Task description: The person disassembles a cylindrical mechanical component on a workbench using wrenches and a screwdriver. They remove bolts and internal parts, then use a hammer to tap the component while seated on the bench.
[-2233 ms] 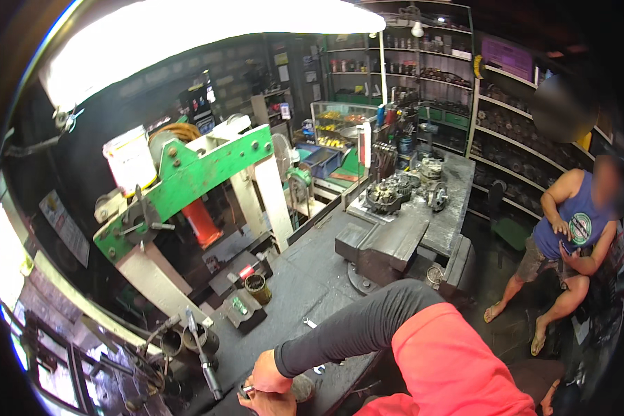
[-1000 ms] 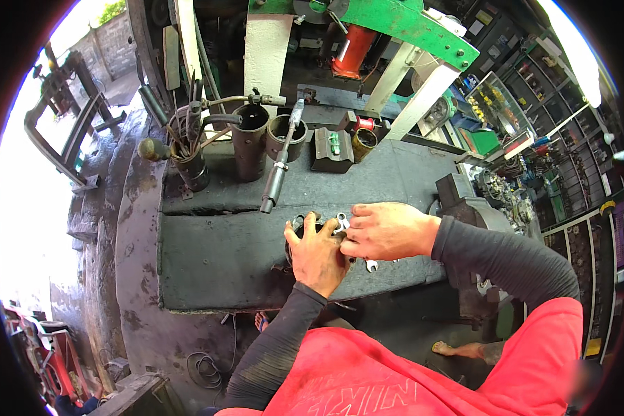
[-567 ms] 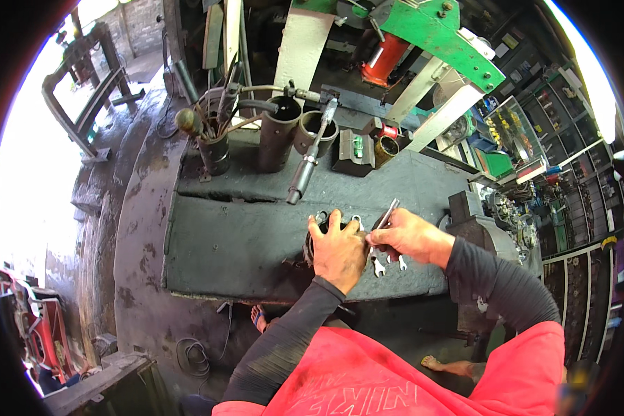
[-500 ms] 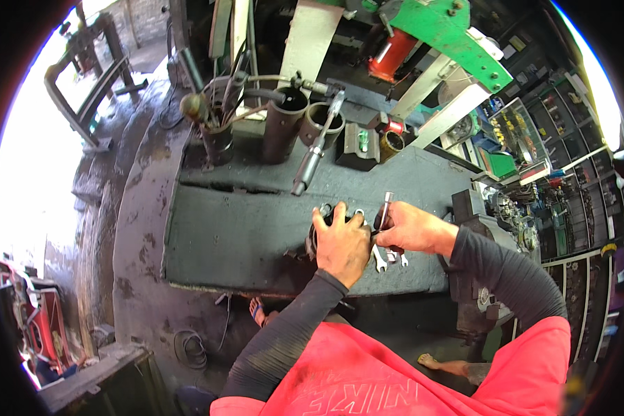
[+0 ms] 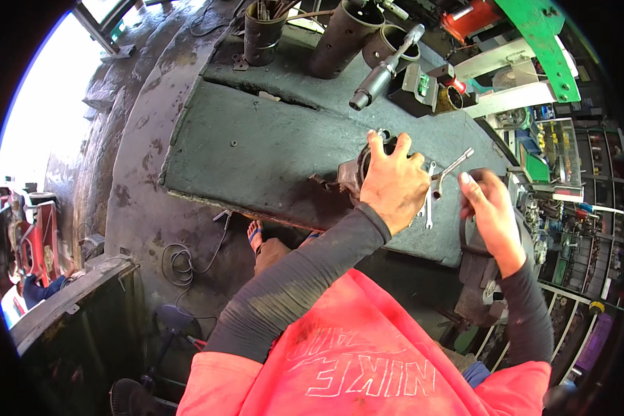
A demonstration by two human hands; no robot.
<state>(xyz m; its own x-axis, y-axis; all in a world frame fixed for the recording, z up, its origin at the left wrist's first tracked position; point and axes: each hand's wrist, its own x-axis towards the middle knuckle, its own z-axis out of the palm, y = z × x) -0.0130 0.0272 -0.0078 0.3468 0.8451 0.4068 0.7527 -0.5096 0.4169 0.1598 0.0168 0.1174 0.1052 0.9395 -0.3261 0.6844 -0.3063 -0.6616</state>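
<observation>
My left hand is draped over a dark, round metal part on the bench, its fingers gripping the top. Most of that part is hidden under the palm. To its right, an L-shaped socket wrench rests with its long arm slanting up and away. My right hand is off this wrench, near the bench's right end, thumb apart from the fingers and nothing visible in it. Between the hands lie combination wrenches, partly covered by my left hand.
On the dark workbench, metal cylinders stand at the back, beside a chrome-ended tool and a metal block. A vise is at the right end. A cable coils on the floor.
My right hand has let go of the L-shaped socket wrench and moved right, away from it. My left hand stays on the round metal part. The view has shifted.
</observation>
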